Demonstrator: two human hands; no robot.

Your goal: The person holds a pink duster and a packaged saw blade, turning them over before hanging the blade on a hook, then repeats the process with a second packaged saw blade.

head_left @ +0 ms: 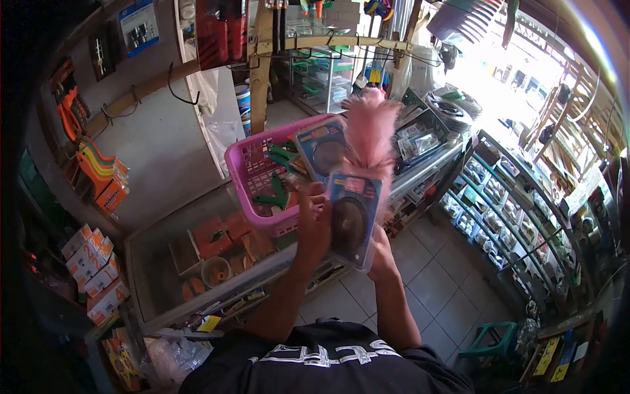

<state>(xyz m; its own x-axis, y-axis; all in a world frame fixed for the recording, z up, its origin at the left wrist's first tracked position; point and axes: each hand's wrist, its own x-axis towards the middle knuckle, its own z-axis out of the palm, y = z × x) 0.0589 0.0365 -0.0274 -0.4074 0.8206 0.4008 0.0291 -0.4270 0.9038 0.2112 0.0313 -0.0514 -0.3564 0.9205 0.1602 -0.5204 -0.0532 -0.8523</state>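
In the middle of the head view, a clear blister pack [355, 220] with a blue card and a dark round disc is tilted up before me. My left hand [315, 226] is closed at its left edge. My right hand [382, 256] is closed at its lower right edge, most of its fingers hidden behind the pack. A fluffy pink duster [371, 134] rises behind the pack, its lower end running down toward my right hand. Just beyond, a similar blister pack [321, 150] leans at the pink basket [246, 177], which holds green-handled tools [279, 190].
Under the basket runs a glass display counter [154, 276] with boxes inside. Orange-white boxes [98, 276] are stacked at left, below hanging tools [102, 167]. At right are a rack of packaged parts [499, 203] and a green stool [491, 340] on the tiled floor.
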